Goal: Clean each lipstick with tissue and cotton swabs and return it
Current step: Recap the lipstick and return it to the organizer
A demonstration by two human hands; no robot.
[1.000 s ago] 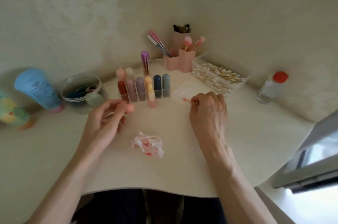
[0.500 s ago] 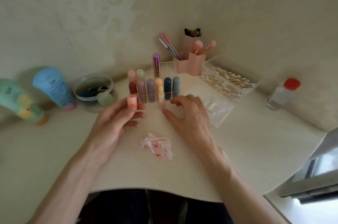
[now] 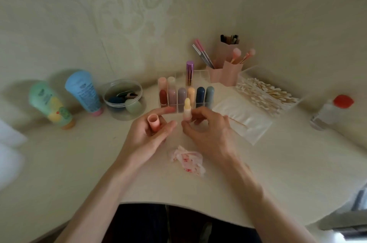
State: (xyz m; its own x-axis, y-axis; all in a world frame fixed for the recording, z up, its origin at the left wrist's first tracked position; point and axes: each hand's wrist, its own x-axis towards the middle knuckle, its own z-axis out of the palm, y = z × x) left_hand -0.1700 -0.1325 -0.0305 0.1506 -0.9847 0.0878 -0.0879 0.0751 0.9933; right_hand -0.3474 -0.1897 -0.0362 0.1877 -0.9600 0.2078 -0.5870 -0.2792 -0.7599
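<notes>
Since a second ago the right hand (image 3: 210, 133) has let go of its cotton swab (image 3: 237, 122), which now lies across the flat tissue pack (image 3: 252, 129) toward the table's back right. That hand has crossed to the uncapped lipstick (image 3: 187, 110), which stands just in front of the clear organiser (image 3: 201, 73) at the back middle of the table (image 3: 79, 163). Thumb and fingertips now pinch the lipstick's pale pink base, with the pale yellow stick upright above them. The left hand (image 3: 147, 133) holds the pink cap (image 3: 153, 123) close beside it, open end up, between the thumb and the curled fingers, forefinger extended. Judgement: swabbing of this lipstick appears finished. Capping comes next, then return to the organiser. Count of lipsticks: nine capped in the organiser (six in the front row, two behind at the left, one tall purple metallic at the back) and one in hand, ten in all. Count of other items: one crumpled tissue (image 3: 187, 160) with red stains, lying toward the front edge between the wrists. One clear box of cotton swabs (image 3: 245, 73) at the back right, contents too many to count. Two tubes at the left edge, one green (image 3: 50, 104) and one blue (image 3: 83, 92). One round clear tub (image 3: 123, 84) beside them. One pink brush holder (image 3: 230, 73). One red-capped bottle (image 3: 329, 111) at the right edge.
</notes>
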